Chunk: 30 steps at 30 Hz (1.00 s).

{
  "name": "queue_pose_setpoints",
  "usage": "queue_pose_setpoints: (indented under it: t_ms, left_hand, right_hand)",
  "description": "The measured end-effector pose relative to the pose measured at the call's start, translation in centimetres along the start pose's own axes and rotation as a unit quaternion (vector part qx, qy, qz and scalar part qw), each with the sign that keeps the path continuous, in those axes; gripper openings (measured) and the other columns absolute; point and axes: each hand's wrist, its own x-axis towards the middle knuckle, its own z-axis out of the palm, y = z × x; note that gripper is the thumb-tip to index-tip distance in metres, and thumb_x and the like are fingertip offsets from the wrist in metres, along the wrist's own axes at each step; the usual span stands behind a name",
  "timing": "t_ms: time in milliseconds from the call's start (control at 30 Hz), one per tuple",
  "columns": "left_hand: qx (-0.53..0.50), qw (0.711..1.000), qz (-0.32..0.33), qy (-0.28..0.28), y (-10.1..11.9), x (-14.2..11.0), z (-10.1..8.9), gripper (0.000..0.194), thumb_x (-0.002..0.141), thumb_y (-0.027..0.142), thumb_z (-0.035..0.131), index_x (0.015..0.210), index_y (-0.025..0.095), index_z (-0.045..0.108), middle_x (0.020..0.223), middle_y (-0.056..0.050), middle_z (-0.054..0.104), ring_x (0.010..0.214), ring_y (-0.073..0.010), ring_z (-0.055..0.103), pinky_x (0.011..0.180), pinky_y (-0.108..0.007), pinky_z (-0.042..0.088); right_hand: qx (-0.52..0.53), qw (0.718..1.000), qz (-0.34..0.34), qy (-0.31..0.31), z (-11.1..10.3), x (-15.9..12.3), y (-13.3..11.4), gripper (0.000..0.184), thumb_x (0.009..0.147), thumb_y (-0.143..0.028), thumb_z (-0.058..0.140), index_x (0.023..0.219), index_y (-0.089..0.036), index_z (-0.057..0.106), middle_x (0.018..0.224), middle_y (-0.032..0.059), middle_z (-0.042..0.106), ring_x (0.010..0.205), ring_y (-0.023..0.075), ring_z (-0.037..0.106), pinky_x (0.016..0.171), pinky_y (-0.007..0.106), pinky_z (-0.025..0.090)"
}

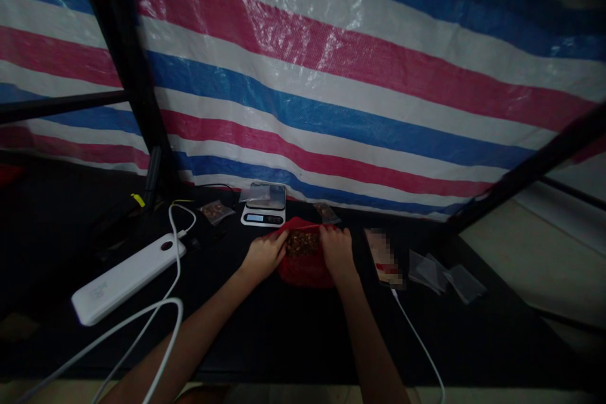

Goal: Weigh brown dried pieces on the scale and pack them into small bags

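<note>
Grips the upper left edge of the red bag (305,271) with the left hand (267,254), closed on the material, and the upper right edge with the right hand (337,249), closed likewise. Holds the bag spread between both, above or on the black desk (284,341); cannot tell which. Shows brownish dried pieces (303,242) at the bag's upper part, between the hands. Has the white scale (263,217) just beyond the left hand, with a clear sheet (255,194) lying across its top. Has a filled clear packet (216,212) left of the scale and a second packet (327,213) just beyond the right hand. Keeps a phone (383,257) to the right of that hand, plugged into a charging cable (419,328), with clear sleeves (428,270) farther right. Has a white power bank (125,278) well to the left, joined to a white cord (176,265), and striped sheeting (331,101) behind everything.
</note>
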Motion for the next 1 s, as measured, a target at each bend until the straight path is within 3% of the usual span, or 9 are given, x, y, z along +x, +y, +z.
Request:
queue_pose_setpoints:
  t_ms: [100, 333, 500, 1000]
  left_hand:
    - [-0.015, 1.0, -0.009, -0.019, 0.2, 0.0, 0.8, 0.043, 0.085, 0.025, 0.033, 0.128, 0.024, 0.029, 0.096, -0.006, 0.061, 0.073, -0.0162, 0.061, 0.06, -0.025, 0.04]
    - [-0.039, 0.994, -0.099, -0.022, -0.1, 0.4, 1.4, 0.044, 0.087, 0.028, 0.03, 0.13, 0.017, 0.028, 0.089, -0.008, 0.064, 0.075, -0.0189, 0.062, 0.064, -0.026, 0.043]
    - [-0.065, 0.995, -0.066, -0.025, -0.4, 0.5, 1.9, 0.034, 0.086, 0.028, 0.033, 0.118, 0.02, 0.045, 0.101, -0.008, 0.061, 0.085, -0.0194, 0.06, 0.07, -0.028, 0.044]
    - [-0.13, 0.99, -0.021, 0.044, -0.8, 1.0, 2.5, 0.026, 0.083, 0.016, 0.04, 0.103, 0.023, 0.055, 0.099, -0.004, 0.052, 0.095, -0.0157, 0.05, 0.082, -0.026, 0.044]
  right_hand:
    - [-0.001, 1.0, -0.004, 0.006, -0.1, 0.8, -0.1, 0.024, 0.082, -0.007, 0.037, 0.093, -0.014, 0.057, 0.089, 0.0134, 0.063, 0.084, 0.0243, 0.057, 0.075, 0.039, 0.031]
    - [0.038, 0.985, -0.155, 0.069, 1.8, 1.7, -0.2, 0.025, 0.082, -0.009, 0.039, 0.101, -0.019, 0.052, 0.095, 0.0073, 0.061, 0.088, 0.0211, 0.053, 0.076, 0.034, 0.033]
    - [0.052, 0.984, -0.154, 0.07, 2.9, 1.4, 0.8, 0.028, 0.083, -0.009, 0.039, 0.105, -0.02, 0.051, 0.099, 0.0066, 0.06, 0.091, 0.0205, 0.051, 0.079, 0.034, 0.033]
    - [0.17, 0.969, -0.171, 0.047, 3.5, 0.9, 0.8, 0.035, 0.083, -0.011, 0.037, 0.112, -0.026, 0.05, 0.11, 0.0026, 0.055, 0.095, 0.0166, 0.05, 0.081, 0.028, 0.039]
